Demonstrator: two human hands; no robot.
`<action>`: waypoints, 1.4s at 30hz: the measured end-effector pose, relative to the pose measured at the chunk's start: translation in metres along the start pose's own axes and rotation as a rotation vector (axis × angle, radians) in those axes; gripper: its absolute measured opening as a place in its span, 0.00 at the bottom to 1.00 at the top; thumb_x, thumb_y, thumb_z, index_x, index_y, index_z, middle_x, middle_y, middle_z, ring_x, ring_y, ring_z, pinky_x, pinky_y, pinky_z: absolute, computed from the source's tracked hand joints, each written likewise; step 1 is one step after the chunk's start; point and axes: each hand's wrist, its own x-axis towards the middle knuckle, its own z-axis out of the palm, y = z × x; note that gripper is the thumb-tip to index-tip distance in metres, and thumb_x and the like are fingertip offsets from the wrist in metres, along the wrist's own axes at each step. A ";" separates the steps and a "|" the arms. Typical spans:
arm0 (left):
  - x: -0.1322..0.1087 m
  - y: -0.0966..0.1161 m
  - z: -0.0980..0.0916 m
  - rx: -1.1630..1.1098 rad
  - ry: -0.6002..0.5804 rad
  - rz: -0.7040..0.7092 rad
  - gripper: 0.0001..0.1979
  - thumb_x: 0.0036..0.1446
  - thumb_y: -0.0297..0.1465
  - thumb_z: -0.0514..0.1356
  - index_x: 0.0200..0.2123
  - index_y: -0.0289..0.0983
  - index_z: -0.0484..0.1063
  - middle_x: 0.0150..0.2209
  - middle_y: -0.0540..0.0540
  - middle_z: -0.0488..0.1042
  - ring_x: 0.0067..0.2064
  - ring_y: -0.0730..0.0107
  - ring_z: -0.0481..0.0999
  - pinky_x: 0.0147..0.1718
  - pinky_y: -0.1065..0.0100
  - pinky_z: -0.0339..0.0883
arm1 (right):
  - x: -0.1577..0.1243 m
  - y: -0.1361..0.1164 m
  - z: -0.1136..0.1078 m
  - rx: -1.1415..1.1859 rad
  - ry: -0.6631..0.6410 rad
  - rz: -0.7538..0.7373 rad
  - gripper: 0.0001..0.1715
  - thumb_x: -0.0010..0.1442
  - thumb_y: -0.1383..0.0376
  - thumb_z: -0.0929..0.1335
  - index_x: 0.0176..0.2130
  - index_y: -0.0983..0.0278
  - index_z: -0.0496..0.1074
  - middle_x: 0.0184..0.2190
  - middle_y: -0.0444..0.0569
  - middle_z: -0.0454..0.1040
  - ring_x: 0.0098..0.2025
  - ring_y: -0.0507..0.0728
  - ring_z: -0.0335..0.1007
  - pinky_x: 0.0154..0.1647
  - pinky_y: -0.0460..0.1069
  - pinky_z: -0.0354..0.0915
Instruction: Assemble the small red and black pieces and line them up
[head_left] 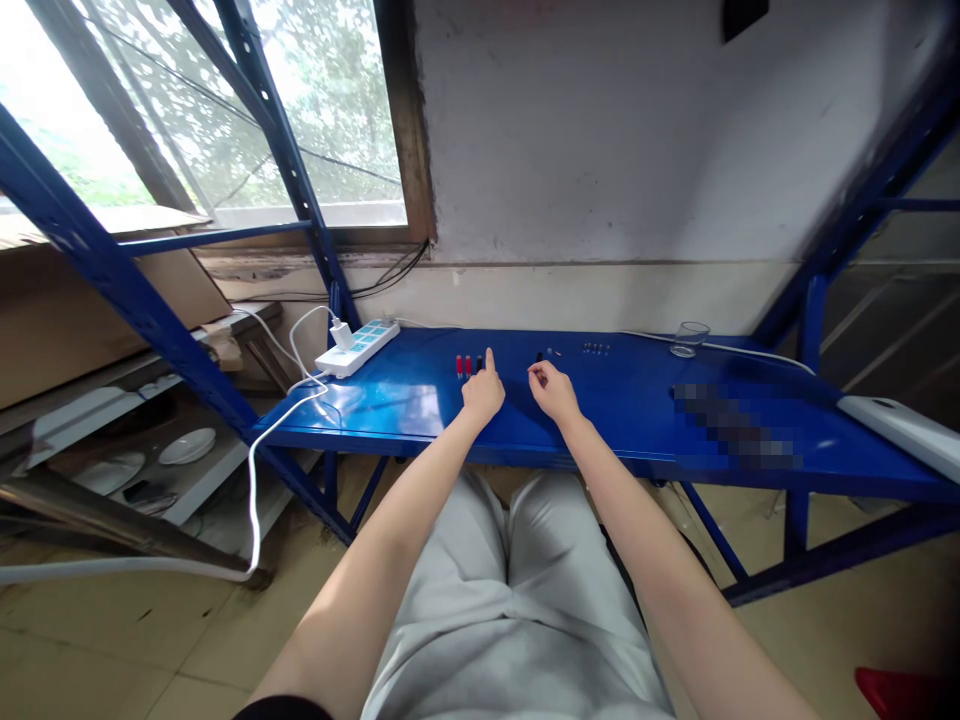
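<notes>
My left hand (484,393) rests low over the blue table (405,400), its index finger stretched out and the other fingers partly curled. Just left of it stand two small red cylinders, a left one (459,366) and a right one (468,365). Close to its index finger is a small black piece (480,363), partly covered by the hand. My right hand (555,391) is closed in a pinch; whatever its fingertips may hold is too small to make out. Beyond those fingertips lie another small black piece (539,356) and a tiny clear piece (550,351).
Several tiny metallic pieces (596,348) form a row at the back. A clear glass (689,339) stands farther right, near a blurred dark object (735,425) and a white device (904,430). A white power strip (358,349) with cables occupies the left end. Blue posts (812,325) frame the table.
</notes>
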 end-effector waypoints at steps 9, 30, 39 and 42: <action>0.002 -0.002 -0.005 -0.082 0.059 0.056 0.20 0.61 0.29 0.41 0.54 0.37 0.60 0.40 0.37 0.73 0.40 0.60 0.75 0.39 0.64 0.64 | -0.001 0.000 0.000 0.001 -0.011 -0.006 0.14 0.58 0.59 0.57 0.38 0.61 0.66 0.23 0.46 0.68 0.23 0.53 0.63 0.25 0.46 0.55; 0.003 -0.001 0.004 -1.408 -0.051 -0.092 0.12 0.55 0.35 0.55 0.37 0.33 0.69 0.23 0.52 0.67 0.16 0.83 0.63 0.15 0.77 0.52 | 0.003 0.000 0.003 -0.109 -0.061 0.079 0.21 0.62 0.53 0.54 0.37 0.62 0.67 0.35 0.52 0.73 0.35 0.57 0.68 0.31 0.48 0.57; -0.006 -0.003 -0.005 -1.577 -0.261 -0.012 0.18 0.53 0.38 0.58 0.44 0.34 0.68 0.27 0.49 0.71 0.18 0.83 0.66 0.16 0.77 0.53 | -0.001 -0.008 -0.002 0.036 0.011 0.005 0.26 0.62 0.49 0.51 0.26 0.61 0.62 0.22 0.46 0.67 0.25 0.53 0.62 0.28 0.46 0.56; -0.009 -0.002 -0.008 -1.568 -0.337 0.050 0.22 0.51 0.37 0.59 0.49 0.34 0.65 0.31 0.47 0.73 0.19 0.82 0.68 0.16 0.77 0.54 | -0.002 -0.010 -0.003 0.031 0.053 -0.005 0.26 0.62 0.49 0.51 0.25 0.61 0.61 0.20 0.46 0.66 0.24 0.53 0.61 0.28 0.46 0.55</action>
